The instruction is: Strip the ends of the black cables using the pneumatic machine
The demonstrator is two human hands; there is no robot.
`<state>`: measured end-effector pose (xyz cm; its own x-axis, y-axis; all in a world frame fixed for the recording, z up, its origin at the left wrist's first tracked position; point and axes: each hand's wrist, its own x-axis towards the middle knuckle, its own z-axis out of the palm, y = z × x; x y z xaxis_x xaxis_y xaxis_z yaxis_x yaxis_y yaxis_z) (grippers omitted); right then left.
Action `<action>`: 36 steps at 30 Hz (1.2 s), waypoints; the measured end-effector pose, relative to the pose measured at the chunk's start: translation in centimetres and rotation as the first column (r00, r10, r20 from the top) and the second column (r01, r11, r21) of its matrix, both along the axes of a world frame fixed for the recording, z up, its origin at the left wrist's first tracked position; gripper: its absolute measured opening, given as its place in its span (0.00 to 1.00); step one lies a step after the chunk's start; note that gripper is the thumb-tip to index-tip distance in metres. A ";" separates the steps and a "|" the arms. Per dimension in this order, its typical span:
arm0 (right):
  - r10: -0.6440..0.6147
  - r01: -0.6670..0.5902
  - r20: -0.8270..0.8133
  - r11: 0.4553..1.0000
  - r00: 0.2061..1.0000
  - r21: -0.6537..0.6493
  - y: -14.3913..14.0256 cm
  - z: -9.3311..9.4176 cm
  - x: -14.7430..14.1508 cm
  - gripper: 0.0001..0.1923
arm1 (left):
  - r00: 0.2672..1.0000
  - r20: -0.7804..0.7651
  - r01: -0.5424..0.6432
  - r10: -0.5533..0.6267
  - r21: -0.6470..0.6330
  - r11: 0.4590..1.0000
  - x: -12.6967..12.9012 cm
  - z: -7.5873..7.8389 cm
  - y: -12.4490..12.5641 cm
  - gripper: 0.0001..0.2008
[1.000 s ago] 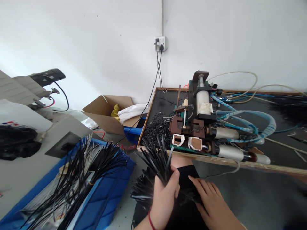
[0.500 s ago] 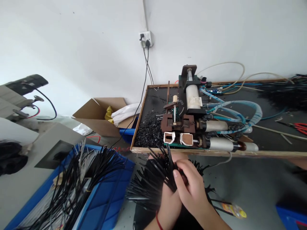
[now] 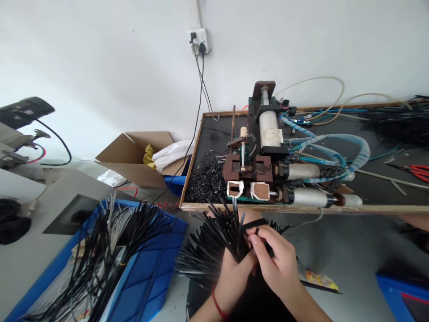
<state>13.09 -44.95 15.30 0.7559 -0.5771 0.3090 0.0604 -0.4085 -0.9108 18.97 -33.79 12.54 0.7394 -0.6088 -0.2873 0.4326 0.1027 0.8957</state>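
Bundle of black wires sits in my lap zone, just below the near edge of the wooden board. My left hand is wrapped around the bundle's base, fingers closed on it, red band on the wrist. My right hand is just beside it, thumb and forefinger pinched on single black strands at the bundle's right side; exactly how many strands, can't tell. The bundle's lower end is hidden behind both hands. Dark cloth under the hands, hard to make out.

On the board, just above the bundle: the pneumatic stripping machine with brown jaw blocks and a white cylinder, blue hoses looping off its right side. Left of the machine, a heap of black offcuts. Far right of the board, red-handled pliers, cut off by the frame, and another dark wire mass, blurred.

Left of the board: a blue crate full of long black wires, cropped at the bottom edge. Behind that, an open cardboard box with white and yellow stuff inside. Above the board, a wall socket on the white wall, black cords dropping from it. Grey floor right of my hands, a small yellow packet lying there, print unreadable.
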 end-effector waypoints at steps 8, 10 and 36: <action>0.138 -0.120 0.043 0.617 0.989 0.778 1.3 -1.4 -0.7 0.21 | 0.998 -0.038 0.045 -0.055 -0.225 0.973 0.7 -0.6 1.7 0.16; 0.098 -0.080 0.016 0.693 0.995 0.717 0.9 -1.4 -0.7 0.22 | 0.999 -0.045 -0.026 0.015 -0.242 0.970 1.1 -0.4 1.7 0.14; 0.500 -0.318 -0.267 0.798 0.824 0.512 0.3 -0.7 -1.1 0.30 | 0.926 -0.355 -0.186 0.127 -0.137 0.973 2.8 0.8 0.7 0.25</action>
<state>11.95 -44.62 14.58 0.9514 -0.1865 -0.2451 -0.2476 0.0105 -0.9688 21.75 -33.06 13.35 0.7041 -0.5537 -0.4446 0.6753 0.3282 0.6606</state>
